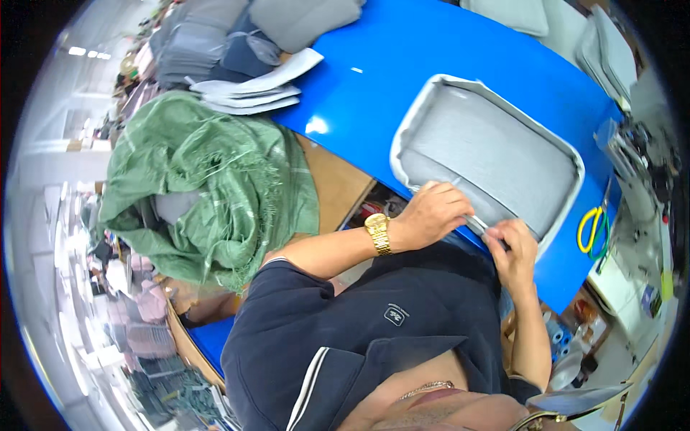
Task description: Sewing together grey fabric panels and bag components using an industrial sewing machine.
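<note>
A shallow, tray-shaped grey fabric piece (496, 144) lies on the blue tabletop, with its raised, paler rim standing up around it. Its near edge is at my body, and both hands are on that edge. My left hand (437, 213), with a gold watch on the wrist, is closed on the rim with fingers pinched. A short way to the right, my right hand (514, 251) pinches the same rim between thumb and fingers. A narrow pale strip of the edge shows between the two hands. What lies under the fingertips is hidden.
Yellow-and-green-handled scissors (594, 228) lie at the table's right edge, by a sewing machine (636, 151). A large green woven sack (215, 187) stands at left. Grey fabric pieces (259, 90) are stacked at the far left, and pale padded panels (514, 14) at the far right.
</note>
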Tool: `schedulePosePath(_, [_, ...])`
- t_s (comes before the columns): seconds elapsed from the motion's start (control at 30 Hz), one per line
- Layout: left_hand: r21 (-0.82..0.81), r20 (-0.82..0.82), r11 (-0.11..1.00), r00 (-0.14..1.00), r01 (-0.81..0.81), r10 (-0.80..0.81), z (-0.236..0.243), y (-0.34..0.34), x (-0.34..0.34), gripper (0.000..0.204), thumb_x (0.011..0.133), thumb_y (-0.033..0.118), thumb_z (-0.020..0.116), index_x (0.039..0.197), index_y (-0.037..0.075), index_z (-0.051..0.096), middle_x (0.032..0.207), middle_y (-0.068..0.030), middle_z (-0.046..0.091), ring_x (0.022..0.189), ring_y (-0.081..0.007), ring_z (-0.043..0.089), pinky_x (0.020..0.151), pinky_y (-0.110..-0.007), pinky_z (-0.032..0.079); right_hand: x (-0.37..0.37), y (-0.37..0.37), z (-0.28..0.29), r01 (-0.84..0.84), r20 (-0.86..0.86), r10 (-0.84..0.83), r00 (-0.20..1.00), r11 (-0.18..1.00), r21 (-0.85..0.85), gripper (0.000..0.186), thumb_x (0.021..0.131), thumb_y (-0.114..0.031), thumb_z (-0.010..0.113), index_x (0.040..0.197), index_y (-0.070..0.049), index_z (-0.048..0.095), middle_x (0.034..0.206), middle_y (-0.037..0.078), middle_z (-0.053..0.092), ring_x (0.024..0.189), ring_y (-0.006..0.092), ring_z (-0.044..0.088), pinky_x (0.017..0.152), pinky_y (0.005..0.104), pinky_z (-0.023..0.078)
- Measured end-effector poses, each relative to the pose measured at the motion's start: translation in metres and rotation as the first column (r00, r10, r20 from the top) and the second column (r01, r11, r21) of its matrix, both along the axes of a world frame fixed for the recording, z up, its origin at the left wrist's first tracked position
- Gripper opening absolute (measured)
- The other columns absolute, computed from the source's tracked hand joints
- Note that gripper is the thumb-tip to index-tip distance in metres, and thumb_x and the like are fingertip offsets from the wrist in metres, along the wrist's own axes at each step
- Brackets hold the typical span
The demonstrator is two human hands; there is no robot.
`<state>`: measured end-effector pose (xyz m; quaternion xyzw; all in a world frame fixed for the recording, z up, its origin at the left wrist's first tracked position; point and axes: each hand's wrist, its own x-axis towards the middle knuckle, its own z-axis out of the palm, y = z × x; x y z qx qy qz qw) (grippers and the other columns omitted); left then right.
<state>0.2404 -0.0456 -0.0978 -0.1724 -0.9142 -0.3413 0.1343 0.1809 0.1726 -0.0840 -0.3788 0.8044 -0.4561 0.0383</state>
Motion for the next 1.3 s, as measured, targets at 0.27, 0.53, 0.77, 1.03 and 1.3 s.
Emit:
schedulePosePath(0.27, [0.172,0.08,0.978,0.988,0.117,-0.133,-0.013,-0.017,-0.014,0.012,0.076,0.015,0.073,0.087,0.013,0.068,0.084,-0.0011,0.063,0.086,-0.0212,0.058,0.08,-0.037,0.042,0.002,-0.008,0.002,-0.078,-0.048,0.079,0.996,0.997,0.025,0.014,0.073,0.0,0.072,0.085,-0.001,0.063,0.079,0.013,0.06,0.075,0.0303,0.059,0.067,0.0386,0.047])
schedulePosePath(0.53, [0.453,0.304,0.892,0.943,-0.018,-0.135,0.002,-0.019,-0.027,0.012,0.077,0.019,0.072,0.08,0.007,0.072,0.077,-0.0081,0.066,0.078,-0.0269,0.062,0.073,-0.039,0.047,-0.018,-0.015,0.005,-0.057,-0.039,0.06,0.997,0.995,0.079,0.017,0.077,0.003,0.067,0.094,0.0,0.067,0.088,0.014,0.067,0.08,0.0293,0.064,0.071,0.0367,0.05])
schedulePosePath(0.77, [0.125,0.152,0.957,0.958,-0.263,0.244,0.028,-0.133,-0.062,0.019,0.088,0.025,0.067,0.097,0.009,0.072,0.091,-0.0101,0.068,0.086,-0.0257,0.065,0.075,-0.035,0.052,-0.019,-0.021,0.001,-0.069,0.162,0.054,0.985,0.994,0.089,0.014,0.079,0.003,0.064,0.092,0.001,0.068,0.089,0.015,0.067,0.082,0.0292,0.065,0.075,0.0347,0.051])
schedulePosePath(1.03, [-0.434,-0.209,0.586,0.709,-0.684,0.674,0.069,-0.261,-0.049,0.027,0.084,0.025,0.068,0.105,0.009,0.069,0.103,-0.011,0.069,0.099,-0.029,0.065,0.085,-0.038,0.05,-0.019,-0.016,-0.002,-0.058,0.169,0.046,0.985,0.996,0.063,0.013,0.08,0.002,0.066,0.092,0.002,0.068,0.088,0.014,0.067,0.082,0.0284,0.065,0.075,0.0338,0.05])
schedulePosePath(1.3, [-0.502,-0.471,0.384,0.618,-0.775,0.63,0.06,-0.34,-0.063,0.018,0.086,0.023,0.062,0.099,0.012,0.067,0.081,-0.0148,0.068,0.077,-0.0357,0.065,0.071,-0.047,0.051,-0.021,-0.022,-0.002,-0.052,0.228,0.046,0.973,0.999,0.017,0.012,0.08,-0.001,0.068,0.092,0.001,0.068,0.088,0.013,0.068,0.081,0.0278,0.066,0.074,0.033,0.05])
